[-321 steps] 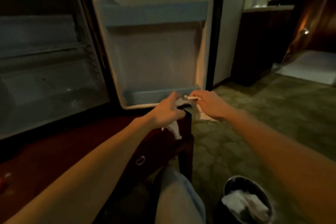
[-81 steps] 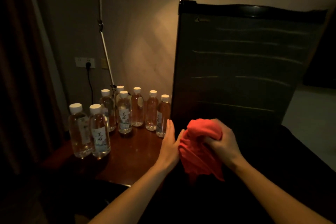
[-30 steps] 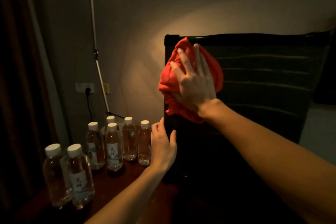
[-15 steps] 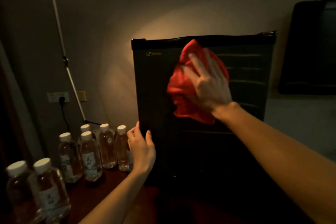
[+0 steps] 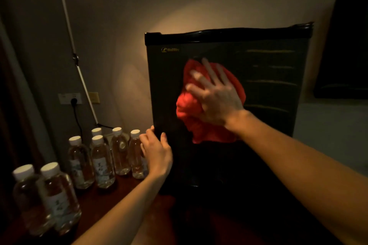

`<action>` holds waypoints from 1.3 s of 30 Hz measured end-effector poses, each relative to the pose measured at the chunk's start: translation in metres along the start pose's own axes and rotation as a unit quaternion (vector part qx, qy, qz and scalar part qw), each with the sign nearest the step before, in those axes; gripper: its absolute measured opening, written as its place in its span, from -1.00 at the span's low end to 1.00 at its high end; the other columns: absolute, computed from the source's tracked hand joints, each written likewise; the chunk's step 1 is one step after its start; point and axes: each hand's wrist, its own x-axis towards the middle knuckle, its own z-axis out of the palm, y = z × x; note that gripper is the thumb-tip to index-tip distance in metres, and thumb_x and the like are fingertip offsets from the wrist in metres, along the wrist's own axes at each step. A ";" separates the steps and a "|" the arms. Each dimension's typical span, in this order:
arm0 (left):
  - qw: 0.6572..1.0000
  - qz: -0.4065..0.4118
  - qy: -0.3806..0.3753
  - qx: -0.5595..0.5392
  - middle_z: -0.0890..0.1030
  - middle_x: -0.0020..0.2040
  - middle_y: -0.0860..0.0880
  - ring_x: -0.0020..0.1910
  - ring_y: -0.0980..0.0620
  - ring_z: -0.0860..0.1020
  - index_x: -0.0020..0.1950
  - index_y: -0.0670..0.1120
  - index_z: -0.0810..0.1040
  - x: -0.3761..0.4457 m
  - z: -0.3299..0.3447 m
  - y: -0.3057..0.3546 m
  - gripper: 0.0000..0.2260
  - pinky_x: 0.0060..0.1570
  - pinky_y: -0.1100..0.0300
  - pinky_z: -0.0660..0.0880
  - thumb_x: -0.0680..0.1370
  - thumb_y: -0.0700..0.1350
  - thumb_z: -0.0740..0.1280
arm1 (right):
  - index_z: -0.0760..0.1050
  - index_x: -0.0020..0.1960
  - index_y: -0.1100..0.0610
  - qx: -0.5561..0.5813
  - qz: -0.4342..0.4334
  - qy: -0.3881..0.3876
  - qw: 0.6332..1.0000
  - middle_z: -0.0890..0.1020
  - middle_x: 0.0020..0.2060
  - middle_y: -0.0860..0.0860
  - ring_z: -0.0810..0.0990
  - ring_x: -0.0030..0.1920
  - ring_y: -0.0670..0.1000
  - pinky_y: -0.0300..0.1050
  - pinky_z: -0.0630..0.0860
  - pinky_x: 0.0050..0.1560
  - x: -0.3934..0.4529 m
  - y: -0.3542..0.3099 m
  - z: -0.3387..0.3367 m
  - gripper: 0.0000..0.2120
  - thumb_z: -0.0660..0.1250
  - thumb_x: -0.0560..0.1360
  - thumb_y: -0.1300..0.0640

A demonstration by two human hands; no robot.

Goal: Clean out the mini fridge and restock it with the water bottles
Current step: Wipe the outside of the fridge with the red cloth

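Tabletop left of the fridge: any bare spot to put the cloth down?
Bare wood shows between the front bottle pair and the left hand, in front of the rear bottles. Behind that it is crowded up to the fridge.

Mini fridge (image 5: 268, 89): black door, faint pale horizontal streaks across the right half, small gold logo at upper left. Cloth (image 5: 191, 109): bright red, plain, no pattern. Water bottles (image 5: 101, 163): clear, white caps, pale labels with dark marks; print too small to read. Tabletop (image 5: 93, 201): dark reddish-brown. Wall (image 5: 179, 2): grey-beige, warm yellowish glow behind fridge. Wall socket (image 5: 69, 98): white, black plug.
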 end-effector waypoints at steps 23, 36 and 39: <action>1.000 -0.017 -0.017 0.007 0.35 0.27 -0.21 0.28 -0.24 0.36 0.39 -0.16 0.34 -0.003 0.001 0.002 -0.60 0.38 -0.14 0.25 0.61 -0.05 0.27 | 0.17 0.53 0.14 0.010 0.137 0.089 0.986 0.08 0.54 0.16 -0.09 0.55 0.21 0.08 -0.08 0.51 -0.001 0.057 -0.025 -0.37 0.30 0.51 0.14; 0.999 -0.015 -0.032 0.038 0.26 0.36 -0.18 0.37 -0.26 0.26 0.57 -0.09 0.11 -0.017 0.002 0.005 -0.31 0.41 -0.08 0.19 0.55 0.09 0.34 | 0.20 0.52 0.03 -0.047 -0.024 -0.029 0.998 0.10 0.55 0.12 -0.02 0.55 0.17 0.23 -0.05 0.50 -0.093 0.031 0.019 -0.29 0.29 0.40 -0.03; 0.999 -0.024 -0.025 0.035 0.26 0.35 -0.19 0.36 -0.26 0.26 0.57 -0.10 0.12 -0.018 0.004 0.009 -0.30 0.39 -0.08 0.21 0.54 0.09 0.35 | 0.15 0.53 0.14 0.006 0.119 0.056 0.991 -0.02 0.56 0.13 -0.11 0.55 0.19 0.20 -0.01 0.51 -0.038 0.061 -0.018 -0.26 0.37 0.43 0.08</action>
